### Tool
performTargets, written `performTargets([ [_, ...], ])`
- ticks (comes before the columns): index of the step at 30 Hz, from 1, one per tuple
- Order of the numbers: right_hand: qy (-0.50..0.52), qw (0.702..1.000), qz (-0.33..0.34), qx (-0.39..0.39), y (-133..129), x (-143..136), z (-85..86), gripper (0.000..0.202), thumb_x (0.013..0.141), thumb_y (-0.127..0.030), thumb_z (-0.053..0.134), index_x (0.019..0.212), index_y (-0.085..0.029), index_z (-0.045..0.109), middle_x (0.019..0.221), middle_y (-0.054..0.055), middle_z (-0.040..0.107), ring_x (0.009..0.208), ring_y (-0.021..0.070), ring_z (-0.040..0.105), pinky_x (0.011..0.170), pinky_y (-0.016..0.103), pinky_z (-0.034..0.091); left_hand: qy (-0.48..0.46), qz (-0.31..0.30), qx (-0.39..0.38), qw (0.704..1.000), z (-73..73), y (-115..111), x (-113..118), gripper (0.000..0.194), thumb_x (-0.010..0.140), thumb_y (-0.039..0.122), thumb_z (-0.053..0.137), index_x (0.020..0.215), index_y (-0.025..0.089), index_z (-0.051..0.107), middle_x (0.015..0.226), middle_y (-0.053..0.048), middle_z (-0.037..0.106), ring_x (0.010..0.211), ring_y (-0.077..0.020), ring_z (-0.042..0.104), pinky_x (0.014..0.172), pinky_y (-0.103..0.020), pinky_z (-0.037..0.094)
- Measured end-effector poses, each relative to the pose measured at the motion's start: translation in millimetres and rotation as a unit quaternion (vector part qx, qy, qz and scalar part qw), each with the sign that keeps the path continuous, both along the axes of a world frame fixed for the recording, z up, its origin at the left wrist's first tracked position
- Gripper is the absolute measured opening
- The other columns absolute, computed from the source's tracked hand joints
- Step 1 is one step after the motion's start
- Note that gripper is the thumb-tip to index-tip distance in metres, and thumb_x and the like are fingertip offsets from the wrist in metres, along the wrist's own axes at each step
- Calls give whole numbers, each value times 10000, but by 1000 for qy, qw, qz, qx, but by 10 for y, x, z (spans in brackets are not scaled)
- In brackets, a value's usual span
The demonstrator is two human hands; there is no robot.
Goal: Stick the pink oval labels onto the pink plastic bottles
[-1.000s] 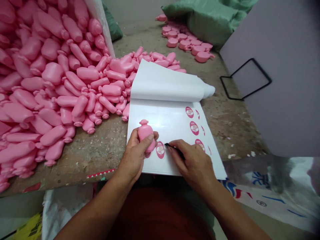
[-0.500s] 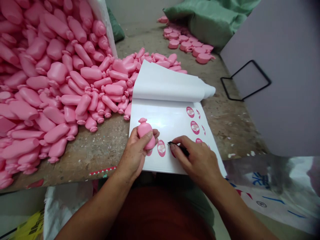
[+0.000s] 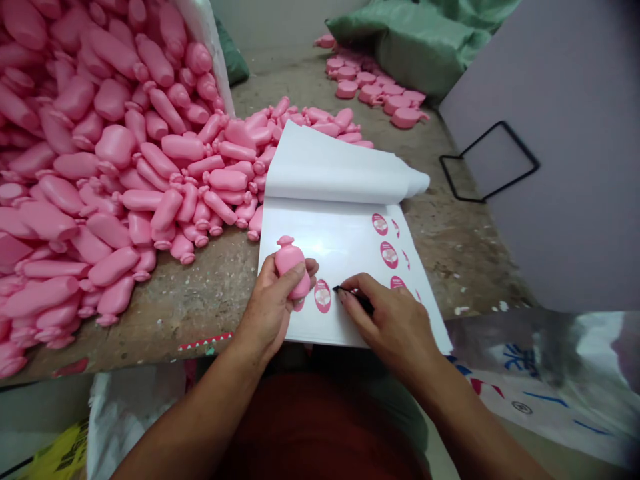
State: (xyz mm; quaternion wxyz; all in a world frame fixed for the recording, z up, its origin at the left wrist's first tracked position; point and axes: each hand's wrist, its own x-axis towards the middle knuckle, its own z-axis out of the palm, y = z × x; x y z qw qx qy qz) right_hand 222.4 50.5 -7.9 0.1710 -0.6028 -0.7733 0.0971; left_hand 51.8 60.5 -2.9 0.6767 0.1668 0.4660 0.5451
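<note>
Fingers of the right hand (image 3: 395,320) pinch a dark tool (image 3: 364,303) over the near half of the sheet (image 3: 325,223), its tip just beside an oval label (image 3: 323,296). That label looks flat on the sheet; whether an edge is lifted, I can't tell. The left hand (image 3: 263,297) grasps a bottle (image 3: 290,263), thumb across it, above the sheet's near left part. The face I see is plain, so this one looks undone. Much of the sheet's middle is bare, so I'd guess some labels are used up, with others left along its right side. Left of the sheet, the heap (image 3: 183,147) shows me no labelled pieces, so plenty seems left. Beyond the sheet, more bottles (image 3: 346,90) lie by a green sack (image 3: 400,40); I can't tell if those are labelled.
</note>
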Motion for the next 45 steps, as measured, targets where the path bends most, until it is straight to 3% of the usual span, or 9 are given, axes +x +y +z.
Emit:
performTargets([
  [4,-26,999,15,17,33,-54,-2,131,892,-311,601,821,-216,656,649,1,725,513,183,537,660,321,321,-5,1,0,1000,15,3,3,220,820,210,711,992,183,578,910,-55,743,840,-166,685,740,-265,459],
  [8,-24,999,-26,-3,79,-90,-13,267,861,-436,614,701,-222,612,572,1,652,484,161,476,626,318,305,-29,12,-14,999,20,11,0,270,830,183,695,1079,171,591,902,-60,737,874,-179,698,794,-286,496],
  [11,105,989,-49,-90,87,-66,66,325,824,-480,616,630,-227,555,541,-21,570,493,143,452,573,294,313,-55,27,-24,998,9,20,-9,260,835,204,699,1071,147,606,924,-76,730,934,-197,704,895,-332,515],
  [14,304,934,-63,-175,77,-17,220,351,799,-481,649,600,-226,514,549,-28,528,525,130,464,522,262,334,-47,20,-16,999,8,13,-15,276,824,229,720,1066,152,612,953,-73,722,949,-201,701,898,-337,524],
  [17,397,897,-65,-182,66,3,337,305,788,-453,697,635,-222,570,558,-30,527,531,122,457,503,251,337,-17,-9,-2,1000,60,-26,1,356,802,262,758,1119,186,614,1006,-61,711,933,-192,690,815,-297,528],
  [23,420,890,-42,-175,47,-95,346,228,806,-414,704,952,-239,722,514,-73,412,510,119,384,493,256,284,-113,-59,5,992,239,-152,82,413,876,498,669,1172,211,638,1009,-51,678,817,-137,644,697,-237,524],
  [26,423,886,-37,-188,49,-135,349,231,805,-405,690,948,-226,715,513,-71,431,511,119,386,493,257,277,-127,-69,1,990,271,-189,110,471,893,582,601,1182,212,633,989,-62,680,765,-145,635,605,-230,505],
  [34,424,881,-45,-204,76,-155,379,262,766,-431,675,905,-208,683,490,-68,443,491,122,385,480,254,284,-91,-44,-3,995,306,-216,144,492,859,639,608,1088,206,664,953,-76,699,733,-144,621,586,-222,492],
  [45,432,879,-38,-200,88,-176,326,258,777,-432,689,907,-209,691,495,-79,419,490,114,367,474,248,269,-103,-53,16,993,303,-230,128,499,845,628,638,1118,210,635,975,-83,686,865,-190,654,623,-239,492],
])
